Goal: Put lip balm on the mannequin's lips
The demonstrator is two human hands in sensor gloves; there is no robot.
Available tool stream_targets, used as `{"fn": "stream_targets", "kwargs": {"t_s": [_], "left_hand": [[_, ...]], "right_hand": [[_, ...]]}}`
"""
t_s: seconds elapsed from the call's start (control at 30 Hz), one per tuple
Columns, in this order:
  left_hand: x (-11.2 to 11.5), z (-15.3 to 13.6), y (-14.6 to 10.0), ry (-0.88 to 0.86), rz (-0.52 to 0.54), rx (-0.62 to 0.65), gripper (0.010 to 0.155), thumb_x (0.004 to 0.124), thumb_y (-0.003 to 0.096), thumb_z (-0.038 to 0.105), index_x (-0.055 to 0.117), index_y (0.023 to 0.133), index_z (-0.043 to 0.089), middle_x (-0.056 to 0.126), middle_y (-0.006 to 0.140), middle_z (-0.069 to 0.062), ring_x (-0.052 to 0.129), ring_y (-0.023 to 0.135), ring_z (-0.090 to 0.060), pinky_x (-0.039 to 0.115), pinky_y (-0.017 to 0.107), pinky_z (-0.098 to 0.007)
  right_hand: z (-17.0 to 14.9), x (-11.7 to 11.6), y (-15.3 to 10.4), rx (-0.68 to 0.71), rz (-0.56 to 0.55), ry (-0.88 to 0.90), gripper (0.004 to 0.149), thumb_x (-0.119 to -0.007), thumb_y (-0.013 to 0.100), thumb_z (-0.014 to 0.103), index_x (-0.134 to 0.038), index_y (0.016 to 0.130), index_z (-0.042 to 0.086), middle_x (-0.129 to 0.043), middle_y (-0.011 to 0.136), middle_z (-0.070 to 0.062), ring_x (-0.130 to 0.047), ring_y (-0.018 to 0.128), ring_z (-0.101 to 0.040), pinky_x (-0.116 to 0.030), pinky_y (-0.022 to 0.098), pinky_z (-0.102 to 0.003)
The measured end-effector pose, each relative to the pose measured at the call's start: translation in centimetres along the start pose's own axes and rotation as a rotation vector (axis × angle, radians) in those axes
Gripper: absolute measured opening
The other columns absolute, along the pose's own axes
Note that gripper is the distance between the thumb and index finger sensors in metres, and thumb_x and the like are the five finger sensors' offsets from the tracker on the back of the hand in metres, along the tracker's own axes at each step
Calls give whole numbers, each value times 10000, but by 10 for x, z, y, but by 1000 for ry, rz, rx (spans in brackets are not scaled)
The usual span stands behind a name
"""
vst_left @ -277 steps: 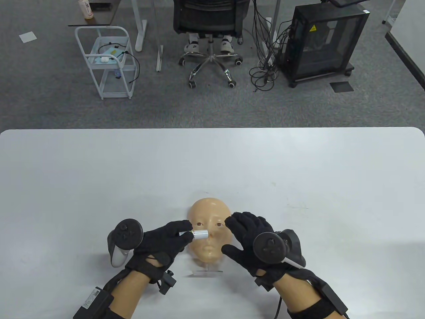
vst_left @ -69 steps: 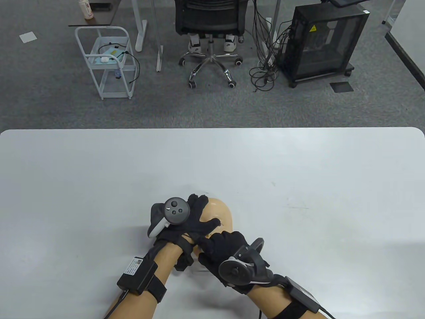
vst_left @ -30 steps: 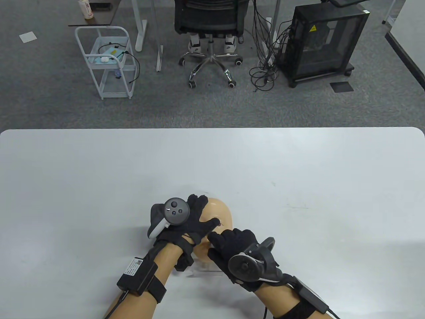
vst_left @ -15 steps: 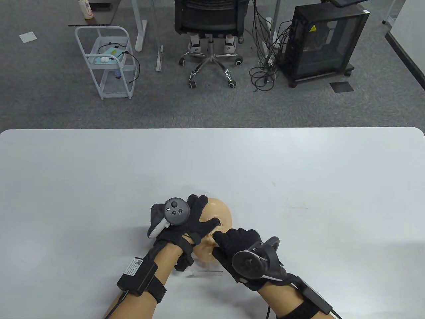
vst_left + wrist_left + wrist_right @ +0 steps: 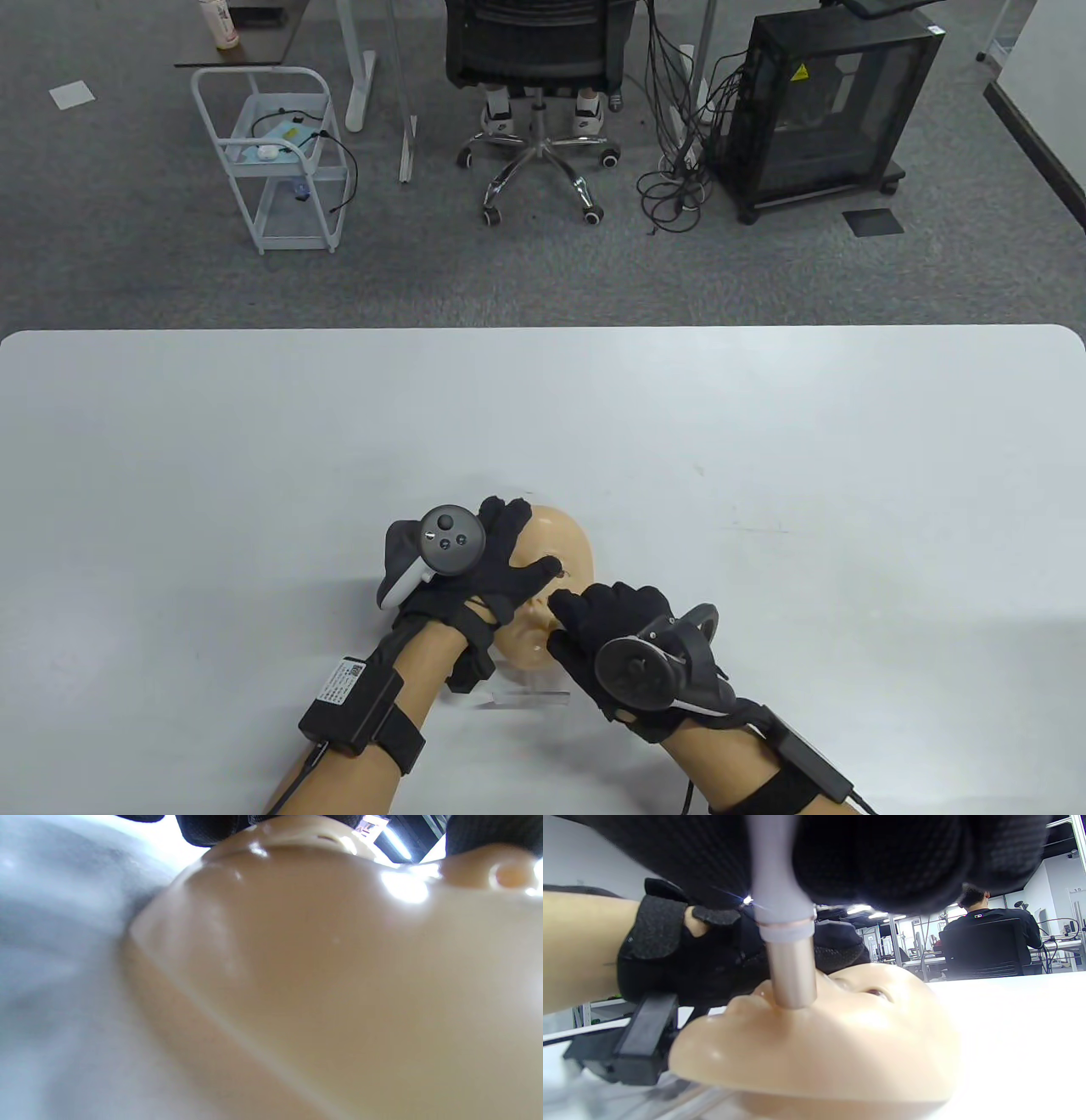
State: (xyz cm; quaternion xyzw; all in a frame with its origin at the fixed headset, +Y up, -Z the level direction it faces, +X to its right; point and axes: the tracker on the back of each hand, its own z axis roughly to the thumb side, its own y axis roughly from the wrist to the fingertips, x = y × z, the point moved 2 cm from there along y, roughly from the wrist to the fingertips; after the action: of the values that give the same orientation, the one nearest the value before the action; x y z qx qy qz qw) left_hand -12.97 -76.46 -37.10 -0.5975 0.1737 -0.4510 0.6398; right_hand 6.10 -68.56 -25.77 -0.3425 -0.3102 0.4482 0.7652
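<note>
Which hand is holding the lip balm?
The right hand: it grips the lip balm tube, tip at the mannequin face's lips. The left hand rests on the forehead.

Grey carpet floor (image 5: 153, 255); white cart (image 5: 271, 161) upper left, office chair (image 5: 536, 51) top centre, black cabinet (image 5: 827, 110) upper right.

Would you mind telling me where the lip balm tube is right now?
In the right wrist view, the silver lip balm tube hangs from the right hand, its tip on the beige mannequin face at the lips.
</note>
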Motion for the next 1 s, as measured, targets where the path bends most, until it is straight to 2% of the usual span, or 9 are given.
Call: {"fn": "stream_targets", "kwargs": {"t_s": [0.17,0.47,1.0], "left_hand": [[0,0,0,2,-3,-3,887,786,550,762,387,1147,240,346,1202,-201,515,1041,-601,497,668,-738],[0,0,0,8,-3,-8,886,784,552,760,389,1148,237,347,1202,-202,515,1041,-602,494,668,-738],[0,0,1,7,-5,-8,883,780,554,758,385,1147,238,346,1201,-201,511,1043,-600,495,668,-739]], "right_hand": [[9,0,2,15,-51,97,544,-917,477,479,-795,916,181,-982,694,-89,-1018,459,-290,-837,462,-516],[19,-11,8,43,-15,80,549,-915,477,482,-795,919,181,-985,698,-86,-1019,462,-287,-838,463,-514],[15,-10,6,30,-6,88,542,-903,484,487,-797,918,180,-984,691,-83,-1016,453,-284,-834,463,-514]]}}
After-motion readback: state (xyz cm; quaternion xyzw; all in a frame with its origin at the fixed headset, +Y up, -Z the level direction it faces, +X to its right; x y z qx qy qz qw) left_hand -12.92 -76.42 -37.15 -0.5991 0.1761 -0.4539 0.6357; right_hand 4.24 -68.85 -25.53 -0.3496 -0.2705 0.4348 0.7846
